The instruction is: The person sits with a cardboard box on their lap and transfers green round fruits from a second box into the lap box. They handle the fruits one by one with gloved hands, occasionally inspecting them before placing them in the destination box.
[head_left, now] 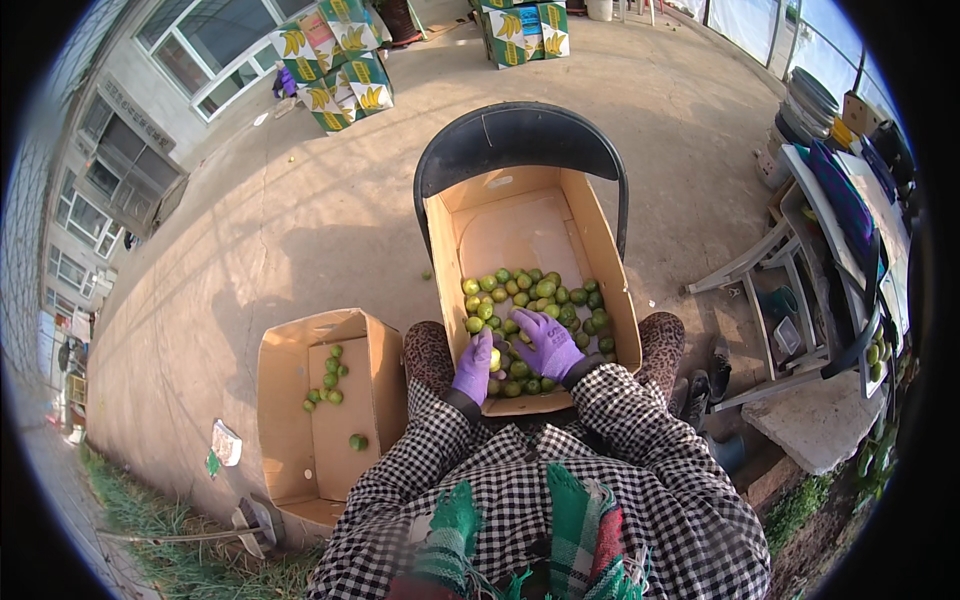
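A cardboard box (525,221) stands before me between my knees, its near half holding many small round green and yellow-green fruits (551,289). My left hand (474,369), in a purple knit glove, is at the box's near left side. Between its thumb and fingers is a yellowish-green fruit (495,360). My right hand (549,345), gloved alike, reaches over the pile with its fingers on or just above the fruits. Its fingertips partly hide what lies beneath, so whether it grips one is unclear.
A black chair back (517,139) rises behind the box. At left, a second cardboard box (386,382) holds several green fruits (330,381). Banana cartons (349,94) stand farther off. A cluttered white folding stand (780,300), stacked buckets (814,101) and a stone slab (817,427) are at right; a broom (251,525) lies lower left.
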Available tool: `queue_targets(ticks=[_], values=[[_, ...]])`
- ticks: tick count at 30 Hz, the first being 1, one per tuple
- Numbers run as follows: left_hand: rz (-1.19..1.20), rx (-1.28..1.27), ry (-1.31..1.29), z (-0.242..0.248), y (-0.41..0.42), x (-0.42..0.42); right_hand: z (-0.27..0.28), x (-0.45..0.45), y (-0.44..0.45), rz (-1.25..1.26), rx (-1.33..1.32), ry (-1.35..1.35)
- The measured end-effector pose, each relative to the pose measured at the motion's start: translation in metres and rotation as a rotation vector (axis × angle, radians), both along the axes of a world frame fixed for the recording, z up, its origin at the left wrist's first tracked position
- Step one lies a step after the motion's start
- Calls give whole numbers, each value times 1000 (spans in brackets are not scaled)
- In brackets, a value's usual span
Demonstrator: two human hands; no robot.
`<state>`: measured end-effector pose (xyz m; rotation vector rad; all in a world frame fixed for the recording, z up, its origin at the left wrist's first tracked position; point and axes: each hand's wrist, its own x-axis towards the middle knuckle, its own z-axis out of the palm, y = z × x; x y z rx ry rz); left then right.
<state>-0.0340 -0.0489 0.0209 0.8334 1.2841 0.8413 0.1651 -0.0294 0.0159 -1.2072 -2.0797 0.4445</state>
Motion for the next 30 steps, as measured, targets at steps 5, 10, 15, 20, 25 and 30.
queue_targets(ticks=[5,10,15,20,25,30], values=[[-11,292,41,-42,7,-5,9,-15,-11,287,-11,-32],[-159,362,202,-37,7,-6,-3,-13,-10,224,-42,-119],[-163,289,132,-44,7,-4,-9,-14,-6,285,36,-114],[-149,222,131,-46,5,-1,-11,-14,-8,242,48,-115],[-147,201,282,-32,1,1,-14,-9,-1,-94,-21,-256],[-136,158,258,-23,-1,5,-19,14,19,-467,-301,-422]])
